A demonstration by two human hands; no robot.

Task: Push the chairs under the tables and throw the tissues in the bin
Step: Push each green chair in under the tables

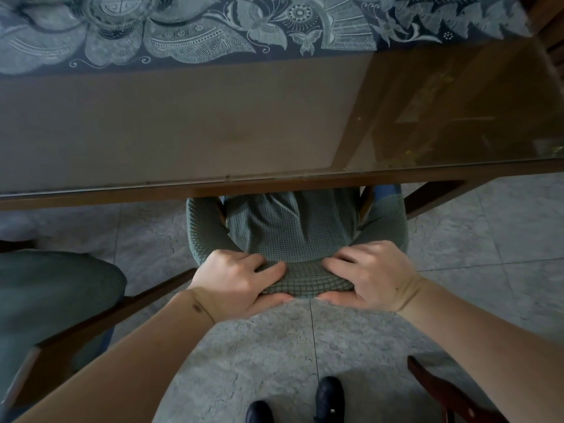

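Observation:
A chair (293, 227) with a green checked fabric cover stands in front of me, its seat mostly tucked beneath the wooden table (213, 123). My left hand (241, 280) grips the left part of the chair's top rail, thumb on the near side. My right hand (370, 276) grips the right part of the same rail. The table has a glass top and a dark blue patterned runner (213, 29) along its far side. No tissues or bin are in view.
A second green-covered chair (52, 303) with wooden arms stands pulled out at my left. A dark wooden chair part (448, 392) juts in at the lower right. My black shoes (326, 398) stand on the grey tiled floor (274, 355).

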